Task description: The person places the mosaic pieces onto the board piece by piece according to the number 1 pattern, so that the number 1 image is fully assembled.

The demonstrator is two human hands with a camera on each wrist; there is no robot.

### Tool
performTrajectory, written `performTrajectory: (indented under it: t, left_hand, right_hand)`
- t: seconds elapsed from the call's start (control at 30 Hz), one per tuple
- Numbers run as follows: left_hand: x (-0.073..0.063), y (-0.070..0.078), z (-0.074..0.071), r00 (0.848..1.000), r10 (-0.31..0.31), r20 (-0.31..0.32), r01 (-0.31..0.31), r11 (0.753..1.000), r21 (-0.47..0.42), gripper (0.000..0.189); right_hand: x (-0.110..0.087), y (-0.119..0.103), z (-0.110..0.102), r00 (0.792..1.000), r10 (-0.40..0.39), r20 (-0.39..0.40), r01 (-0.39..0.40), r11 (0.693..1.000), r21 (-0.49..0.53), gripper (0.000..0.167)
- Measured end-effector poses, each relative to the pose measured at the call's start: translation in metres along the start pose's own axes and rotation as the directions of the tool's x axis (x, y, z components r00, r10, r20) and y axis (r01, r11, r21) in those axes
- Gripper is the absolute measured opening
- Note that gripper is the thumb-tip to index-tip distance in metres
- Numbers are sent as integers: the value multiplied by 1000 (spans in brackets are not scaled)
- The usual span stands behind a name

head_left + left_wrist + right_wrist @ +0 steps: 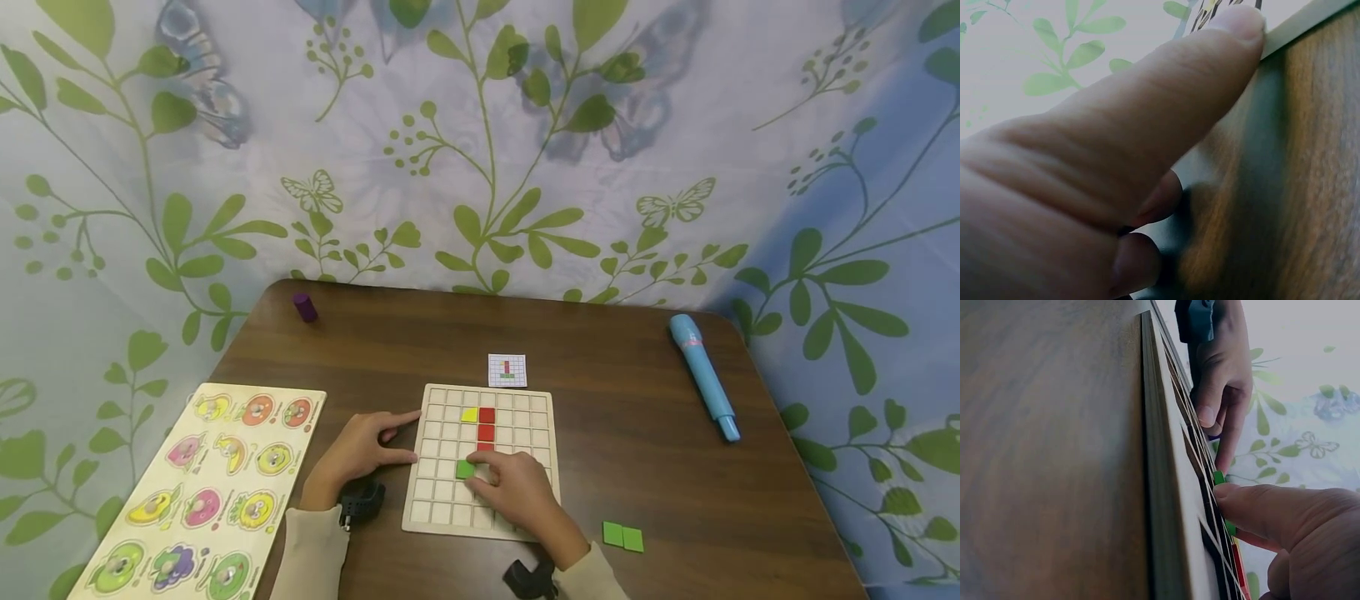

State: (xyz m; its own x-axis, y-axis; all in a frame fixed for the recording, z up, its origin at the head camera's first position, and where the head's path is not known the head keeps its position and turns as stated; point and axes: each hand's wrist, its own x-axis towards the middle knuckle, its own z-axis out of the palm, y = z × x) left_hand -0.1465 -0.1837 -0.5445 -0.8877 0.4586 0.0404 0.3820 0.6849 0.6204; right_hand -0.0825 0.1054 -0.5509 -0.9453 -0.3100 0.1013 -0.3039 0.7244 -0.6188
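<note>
A square wooden grid board [442,510] lies on the table, bearing a yellow tile [468,415] and a column of red tiles [487,415]. My right hand [521,492] is over its lower middle, thumb and index finger pinching a green tile [465,469] at a cell left of the column's foot. In the right wrist view, green [1219,477] shows on both sides of the thumb. My left hand [358,450] steadies the board's left edge with extended thumb and index finger, the other fingers bent under. Beyond the board lies a small pattern card [507,371].
Two loose green tiles [622,536] lie right of the board. A fruit puzzle board [168,467] fills the table's left side. A blue microphone-shaped object [705,375] lies at the right, and a purple cylinder [304,307] stands at the back left. A patterned cloth [420,208] hangs behind.
</note>
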Motion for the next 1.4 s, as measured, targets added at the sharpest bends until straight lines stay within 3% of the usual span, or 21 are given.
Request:
performTrajectory:
  t: [0.57, 0.83, 1.0, 1.17, 1.4]
  left_hand:
    - [1, -2, 0, 1000, -4, 0, 4, 1000, 16, 70]
    - [1, -2, 0, 1000, 4, -2, -4, 1000, 15, 70]
    - [2, -2, 1, 1000, -1, 2, 1, 1000, 11, 71]
    - [2, -2, 0, 1000, 2, 3, -3, 1000, 7, 70]
    - [0, 0, -1, 1000, -11, 9, 11, 1000, -5, 71]
  right_hand:
    - [2, 1, 0, 1000, 23, 21, -23, 999, -33, 29]
    - [-4, -4, -13, 988, -77, -131, 78, 997, 2, 31]
    - [-9, -3, -26, 981, -81, -176, 91, 995, 47, 30]
    - [-20, 8, -38, 971, -96, -219, 119, 988, 98, 30]
    - [-40, 32, -61, 944, -105, -314, 139, 986, 87, 33]
